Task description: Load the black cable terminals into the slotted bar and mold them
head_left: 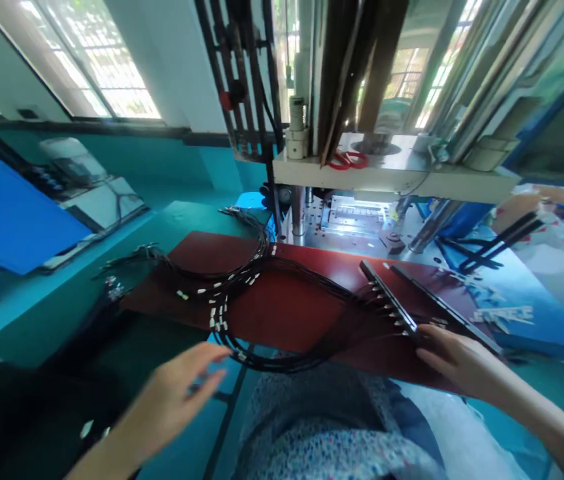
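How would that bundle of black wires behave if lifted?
The black wire bundle would probably hang floppily, since its strands curve loosely across the red mat. It likely tangles easily, as the strands cross one another. The small white terminals look light, perhaps delicate.

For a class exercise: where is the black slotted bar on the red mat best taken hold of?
Take the black slotted bar at its near end, coming from the right, where the right hand rests. It is long and narrow, with wire ends lining its left edge, so that end seems clearest.
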A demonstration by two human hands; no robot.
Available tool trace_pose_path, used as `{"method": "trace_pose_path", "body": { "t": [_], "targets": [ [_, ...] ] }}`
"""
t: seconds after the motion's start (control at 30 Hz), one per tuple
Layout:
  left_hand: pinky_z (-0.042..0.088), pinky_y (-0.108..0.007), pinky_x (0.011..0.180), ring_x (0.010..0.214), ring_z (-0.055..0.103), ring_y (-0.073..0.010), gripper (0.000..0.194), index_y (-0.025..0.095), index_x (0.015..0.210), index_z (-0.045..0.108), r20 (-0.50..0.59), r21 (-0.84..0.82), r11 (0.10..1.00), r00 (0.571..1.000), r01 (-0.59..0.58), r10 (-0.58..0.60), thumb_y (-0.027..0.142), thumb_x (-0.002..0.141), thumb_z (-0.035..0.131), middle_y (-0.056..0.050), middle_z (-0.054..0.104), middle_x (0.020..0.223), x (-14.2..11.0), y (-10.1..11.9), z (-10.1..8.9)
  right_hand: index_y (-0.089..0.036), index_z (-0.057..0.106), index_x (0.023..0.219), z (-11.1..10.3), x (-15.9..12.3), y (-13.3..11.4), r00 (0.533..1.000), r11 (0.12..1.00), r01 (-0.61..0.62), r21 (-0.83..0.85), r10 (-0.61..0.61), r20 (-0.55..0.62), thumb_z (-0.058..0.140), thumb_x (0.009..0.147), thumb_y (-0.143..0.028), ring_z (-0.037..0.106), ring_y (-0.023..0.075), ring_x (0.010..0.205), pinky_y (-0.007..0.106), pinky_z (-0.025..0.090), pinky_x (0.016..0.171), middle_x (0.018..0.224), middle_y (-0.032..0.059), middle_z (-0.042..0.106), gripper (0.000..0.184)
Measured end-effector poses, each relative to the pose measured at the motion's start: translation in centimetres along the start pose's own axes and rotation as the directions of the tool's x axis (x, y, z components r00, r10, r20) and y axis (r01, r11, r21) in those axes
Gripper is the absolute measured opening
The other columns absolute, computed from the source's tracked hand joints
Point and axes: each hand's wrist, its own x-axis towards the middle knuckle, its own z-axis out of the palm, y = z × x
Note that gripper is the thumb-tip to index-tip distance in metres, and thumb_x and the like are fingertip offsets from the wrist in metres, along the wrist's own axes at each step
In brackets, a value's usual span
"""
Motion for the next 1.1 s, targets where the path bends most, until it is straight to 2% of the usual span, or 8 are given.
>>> {"method": "trace_pose_path", "body": {
  "t": [0.07,0.2,0.37,0.47,0.6,0.77,0.87,1.1],
  "targets": [
    [0.046,-0.029,0.085,0.093,0.058,-0.0181,0.029,0.021,0.106,0.058,0.231,0.078,0.973,0.954,-0.216,0.193,0.035,0.085,0.045,-0.006,0.062,0.101,4.6,4.2,2.2,-0.009,0.046,0.121,0.8,0.0,-0.8,0.999,0.998,-0.044,0.035,0.044,0.001,0.043,0.082,-0.045,0.059,0.0278,0.094,0.039,0.045,0.081,0.108,0.0146,0.061,0.053],
    [0.046,-0.042,0.078,0.087,0.057,-0.0284,0.057,0.013,0.099,0.057,0.43,0.302,0.884,0.879,-0.356,0.207,0.055,0.062,0.067,-0.012,0.059,0.094,10.1,10.1,6.3,-0.011,0.044,0.121,-0.1,0.7,-2.0,0.99,0.986,-0.135,0.095,0.131,0.052,0.047,0.075,-0.028,0.059,0.0262,0.092,0.035,0.043,0.08,0.104,0.0135,0.062,0.049],
    [0.048,-0.039,0.07,0.081,0.058,-0.0265,0.042,0.012,0.098,0.054,0.536,0.333,0.866,0.83,-0.373,0.152,0.035,0.067,0.067,-0.012,0.058,0.092,10.5,11.5,7.5,-0.017,0.052,0.091,-3.7,2.5,-2.0,0.967,0.962,-0.173,0.213,0.124,0.223,0.046,0.066,-0.016,0.059,0.0204,0.075,0.027,0.042,0.063,0.082,0.0055,0.063,0.025],
    [0.048,-0.042,0.07,0.082,0.058,-0.0288,0.032,0.012,0.097,0.052,0.549,0.172,0.911,0.804,-0.374,0.226,0.03,0.072,0.057,-0.014,0.058,0.093,10.9,11.8,7.4,-0.018,0.048,0.084,-5.9,4.5,-1.7,0.901,0.901,-0.364,0.236,0.277,0.333,0.04,0.062,-0.008,0.054,0.0173,0.055,0.024,0.036,0.046,0.059,-0.0001,0.055,0.026],
    [0.045,-0.048,0.074,0.084,0.059,-0.033,0.04,0.012,0.1,0.047,0.663,-0.348,0.937,0.702,-0.019,0.26,0.031,0.067,0.059,-0.016,0.061,0.088,12.8,12.9,7.5,-0.018,0.051,0.07,-7.8,7.7,-0.1,0.942,0.926,-0.334,0.176,0.325,0.08,0.041,0.062,-0.011,0.054,0.0169,0.058,0.024,0.034,0.048,0.059,0.0012,0.055,0.015],
    [0.047,-0.03,0.065,0.069,0.062,-0.018,0.032,0.017,0.091,0.048,0.74,-0.663,0.39,0.48,0.639,0.471,0.043,0.073,0.052,-0.007,0.062,0.075,15.8,14.1,9.8,-0.019,0.062,0.079,-8.9,11.9,2.9,0.98,0.978,-0.096,0.184,0.125,-0.154,0.039,0.06,-0.014,0.056,0.0183,0.064,0.025,0.038,0.055,0.064,0.0,0.061,0.03],
    [0.046,-0.03,0.061,0.061,0.061,-0.0167,0.033,0.015,0.091,0.051,0.744,-0.607,0.158,0.488,0.779,0.456,0.04,0.07,0.059,-0.006,0.062,0.068,17.9,14.9,11.9,-0.017,0.066,0.083,-9.4,15.2,3.8,0.965,0.984,0.012,0.176,0.034,-0.261,0.038,0.06,-0.013,0.059,0.0192,0.074,0.026,0.042,0.066,0.075,0.0016,0.066,0.036],
    [0.045,-0.029,0.06,0.058,0.061,-0.0162,0.015,0.01,0.078,0.056,0.725,-0.674,0.108,0.627,0.731,0.284,0.023,0.069,0.057,-0.006,0.063,0.068,25.0,15.5,12.0,-0.009,0.067,0.086,-9.8,24.5,4.3,0.906,0.992,-0.042,0.118,0.087,-0.414,0.043,0.069,-0.007,0.058,0.0223,0.092,0.029,0.044,0.076,0.093,0.0119,0.065,0.029]
  ]
}}
